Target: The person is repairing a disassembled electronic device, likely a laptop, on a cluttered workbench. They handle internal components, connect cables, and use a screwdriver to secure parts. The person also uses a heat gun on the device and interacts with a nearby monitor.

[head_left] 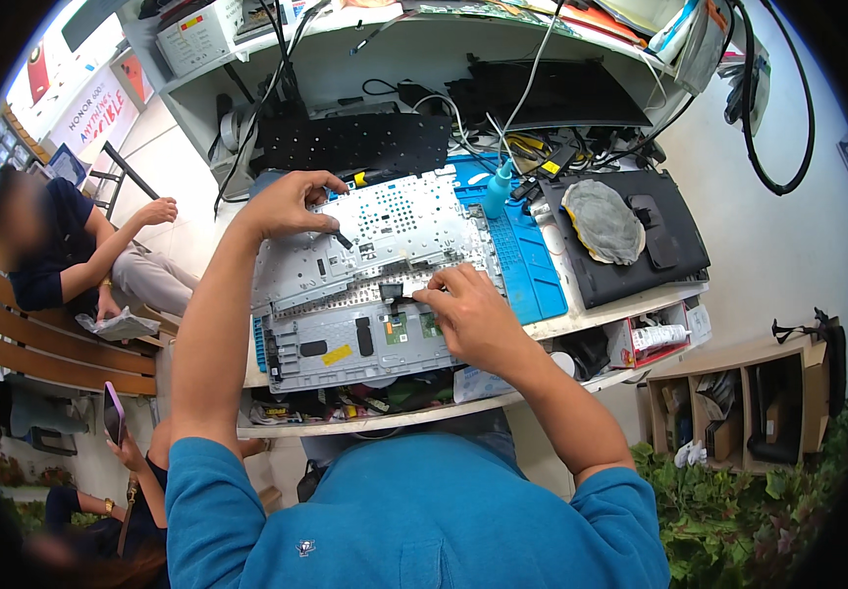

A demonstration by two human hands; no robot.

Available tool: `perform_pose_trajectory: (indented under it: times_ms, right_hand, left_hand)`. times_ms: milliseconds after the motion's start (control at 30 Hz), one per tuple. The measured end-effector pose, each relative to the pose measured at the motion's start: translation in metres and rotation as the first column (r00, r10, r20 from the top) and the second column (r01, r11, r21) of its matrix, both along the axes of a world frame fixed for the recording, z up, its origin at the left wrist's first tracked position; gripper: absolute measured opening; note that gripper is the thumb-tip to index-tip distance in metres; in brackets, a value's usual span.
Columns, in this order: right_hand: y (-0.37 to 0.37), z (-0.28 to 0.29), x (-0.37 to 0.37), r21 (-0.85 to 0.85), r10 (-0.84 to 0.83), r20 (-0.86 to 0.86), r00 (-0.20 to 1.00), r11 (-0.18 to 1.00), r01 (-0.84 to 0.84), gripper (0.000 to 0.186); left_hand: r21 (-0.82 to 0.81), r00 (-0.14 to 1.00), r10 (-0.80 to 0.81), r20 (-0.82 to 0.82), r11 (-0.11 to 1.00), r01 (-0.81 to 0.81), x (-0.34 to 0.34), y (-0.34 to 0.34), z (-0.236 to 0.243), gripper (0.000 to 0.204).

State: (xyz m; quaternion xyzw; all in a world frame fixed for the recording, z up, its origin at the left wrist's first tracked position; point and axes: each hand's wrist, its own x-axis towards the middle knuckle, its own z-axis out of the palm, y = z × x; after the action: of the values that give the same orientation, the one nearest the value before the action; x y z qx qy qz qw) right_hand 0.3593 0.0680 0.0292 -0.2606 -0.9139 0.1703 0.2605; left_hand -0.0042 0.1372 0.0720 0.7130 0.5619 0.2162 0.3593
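Note:
A silver perforated metal keyboard plate (380, 221) lies tilted over a grey laptop palm-rest cover (291, 368). My left hand (291, 206) is closed at the plate's far left edge, thumb on top and fingers curling past the edge. Just below that thumb shows a short dark strip (344, 240). Over the seam between plate and cover, my right hand (473, 309) pinches with thumb and index finger. Whatever is between those fingertips is too small to make out. Right beside them is a small black square piece (391, 292). Yellow tape (337, 355) marks the cover.
A blue work mat (532, 265) holds a teal bottle (497, 191). Rightward, a grey-topped round pad (603, 223) rests on a black panel (664, 255). Behind are a perforated black sheet (355, 142) and cables. At left sits a person (61, 236); another holds a phone (114, 412).

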Motion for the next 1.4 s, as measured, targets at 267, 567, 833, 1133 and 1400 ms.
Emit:
perform_pose_trajectory:
  times_ms: [267, 567, 833, 1133, 1400]
  right_hand:
    - [-0.011, -0.009, 0.001, 0.098, -0.050, -0.015, 0.999, 0.994, 0.051, 0.040]
    - [-0.015, -0.008, 0.001, 0.116, -0.053, 0.013, 0.998, 0.992, 0.052, 0.036]
    - [-0.017, -0.008, 0.002, 0.152, -0.066, 0.020, 0.998, 0.986, 0.062, 0.036]
    - [-0.014, -0.010, 0.003, 0.144, -0.058, 0.004, 0.998, 0.988, 0.057, 0.036]
    - [-0.009, -0.009, 0.001, 0.045, -0.099, -0.145, 0.985, 0.993, 0.106, 0.036]
  left_hand:
    - [-0.064, 0.999, -0.038, 0.033, 0.997, 0.040, 0.016, -0.001, -0.006, 0.059]
    - [-0.017, 0.996, -0.090, 0.023, 0.996, 0.091, 0.031, 0.000, -0.023, 0.062]
    - [-0.105, 0.993, -0.105, -0.063, 0.990, 0.098, 0.043, -0.004, -0.013, 0.060]
    - [-0.106, 0.990, -0.099, -0.096, 0.990, 0.088, 0.048, -0.006, -0.009, 0.061]
    - [-0.116, 0.991, -0.098, -0.092, 0.989, 0.088, 0.045, -0.008, -0.011, 0.065]
